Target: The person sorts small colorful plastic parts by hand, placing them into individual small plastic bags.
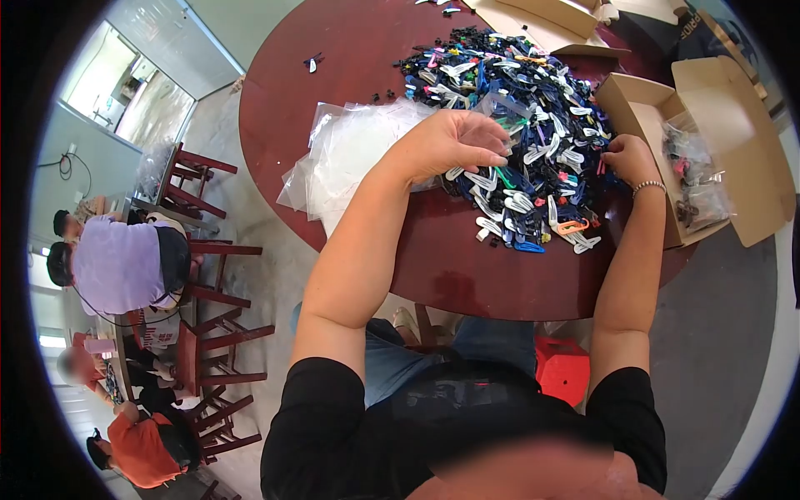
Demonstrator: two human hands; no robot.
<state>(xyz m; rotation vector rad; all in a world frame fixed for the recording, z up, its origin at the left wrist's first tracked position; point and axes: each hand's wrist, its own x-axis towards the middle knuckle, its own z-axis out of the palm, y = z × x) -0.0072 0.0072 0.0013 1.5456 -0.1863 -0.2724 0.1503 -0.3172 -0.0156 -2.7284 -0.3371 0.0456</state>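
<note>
A large heap of hair clips (542, 154), mostly white, black and dark blue with a few coloured ones, covers the middle of the round table. My left hand (467, 142) is over the heap's left side, fingers curled and thumb stretched forward. A clear plastic bag (504, 107) shows at its fingers and appears held there. At the heap's right edge my right hand (631, 160) is closed in a pinch. Something pink lies by its fingertips, but what they grip is too small to make out. Clear flat bags (350, 154) lie in a loose stack under my left forearm.
An open cardboard box (642, 104) with filled clear bags (696, 175) stands right of the heap on the dark red table (287, 67). More cardboard (542, 25) lies at the back. A red stool (561, 371) is below the table. People sit among wooden stools (221, 342) at left.
</note>
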